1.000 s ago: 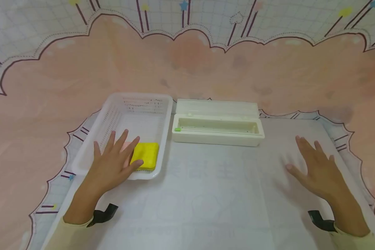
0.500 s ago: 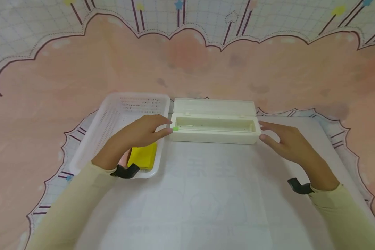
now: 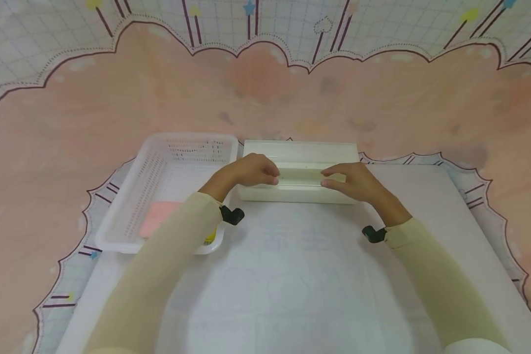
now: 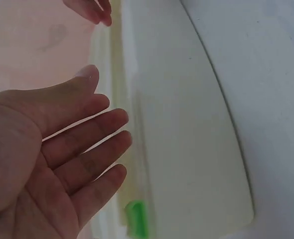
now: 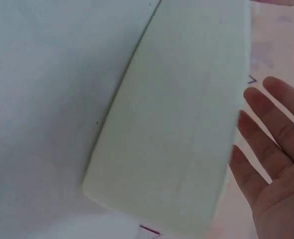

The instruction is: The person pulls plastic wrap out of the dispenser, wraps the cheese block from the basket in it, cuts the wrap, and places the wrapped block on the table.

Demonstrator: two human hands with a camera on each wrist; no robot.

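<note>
A long, pale cream box (image 3: 296, 195) stands at the back of the table with its lid (image 3: 298, 150) raised behind it. Over the left part of its hollow is my left hand (image 3: 251, 172), its fingers loosely bent around nothing. My right hand (image 3: 353, 182) hovers over the right part, thumb and fingers apart, facing the left one. Both hands appear empty in the wrist views. In the left wrist view a green tab (image 4: 136, 219) shows on the box's rim below the left hand. The head view has this tab hidden behind that hand.
A white perforated basket (image 3: 115, 243) stands left of the box, partly under my left forearm. Inside lie a flat pink item (image 3: 156, 219) and a yellow item (image 3: 210, 238), mostly covered by the sleeve. A white cover (image 3: 301, 285) lies over the table.
My left hand has moved right from above the basket to over the box. From the table's right side, my right hand has come left to the box. The box stays in place.
</note>
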